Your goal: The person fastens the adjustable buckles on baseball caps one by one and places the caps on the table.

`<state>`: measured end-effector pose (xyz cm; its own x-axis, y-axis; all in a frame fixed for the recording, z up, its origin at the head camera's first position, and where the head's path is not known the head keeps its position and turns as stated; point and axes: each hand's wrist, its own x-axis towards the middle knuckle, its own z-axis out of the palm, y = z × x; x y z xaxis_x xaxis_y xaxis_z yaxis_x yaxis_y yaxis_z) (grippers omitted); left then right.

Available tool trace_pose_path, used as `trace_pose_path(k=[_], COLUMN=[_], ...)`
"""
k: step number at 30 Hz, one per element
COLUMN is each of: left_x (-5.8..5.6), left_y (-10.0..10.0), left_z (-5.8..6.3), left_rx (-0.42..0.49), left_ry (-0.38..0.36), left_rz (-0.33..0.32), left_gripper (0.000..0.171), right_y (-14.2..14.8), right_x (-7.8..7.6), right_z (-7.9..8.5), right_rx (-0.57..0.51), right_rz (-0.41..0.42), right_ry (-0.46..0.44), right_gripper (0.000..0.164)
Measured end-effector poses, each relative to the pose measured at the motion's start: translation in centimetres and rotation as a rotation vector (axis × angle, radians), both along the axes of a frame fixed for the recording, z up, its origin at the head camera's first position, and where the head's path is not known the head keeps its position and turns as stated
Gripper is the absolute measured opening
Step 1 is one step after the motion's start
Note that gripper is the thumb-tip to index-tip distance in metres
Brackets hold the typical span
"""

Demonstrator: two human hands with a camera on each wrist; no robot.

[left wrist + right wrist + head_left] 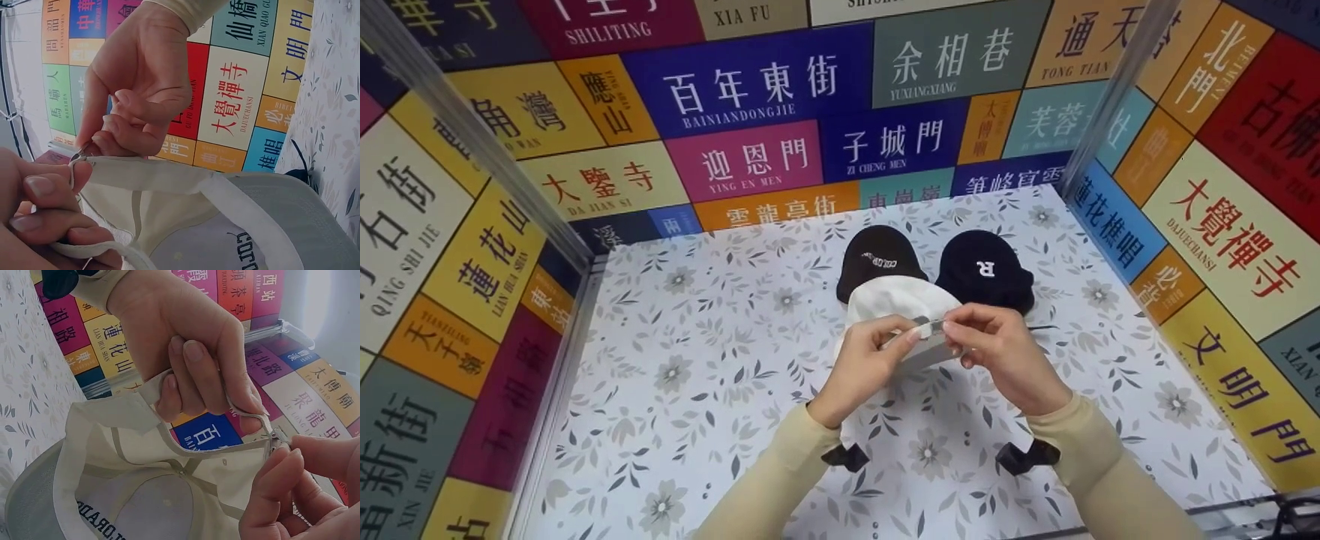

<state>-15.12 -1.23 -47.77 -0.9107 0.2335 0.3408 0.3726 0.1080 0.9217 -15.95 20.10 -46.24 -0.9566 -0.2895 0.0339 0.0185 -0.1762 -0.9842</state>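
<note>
A white cap (896, 296) is held up above the table, its inside and grey brim (270, 197) visible in the left wrist view. At the back of the cap, the left hand (874, 360) pinches the adjusting strap (216, 449), which runs between its curled fingers. Opposite it, the right hand (1005, 349) pinches the small metal buckle (274, 437) between thumb and forefinger. The thumbs and forefingers of both hands nearly meet at the buckle, and the fingertips partly cover it.
Behind the white cap, a dark brown cap (877, 255) and a black cap (979, 262) with a white R sit on the floral-patterned table (720, 390). Panels with coloured signs (750, 82) enclose the table at the back and both sides.
</note>
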Motion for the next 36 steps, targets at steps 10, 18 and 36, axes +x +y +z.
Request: trace_pose_path(k=[10, 18, 36], left_x=[-0.21, -0.24, 0.13], left_y=[-0.35, -0.4, 0.42], left_z=[-0.78, -0.91, -0.49], left_rx=[0.084, 0.13, -0.076], left_ry=[-0.123, -0.144, 0.045], left_rz=[-0.077, -0.119, 0.122], left_gripper=[0.013, 0.015, 0.007], right_y=[0.05, 0.09, -0.64], right_x=[-0.06, -0.07, 0.31], right_z=[-0.29, -0.29, -0.4], right_rx=[0.059, 0.07, 0.098], right_rz=[0.012, 0.02, -0.006], right_ry=[0.037, 0.035, 0.056], right_gripper=[0.027, 0.029, 0.026])
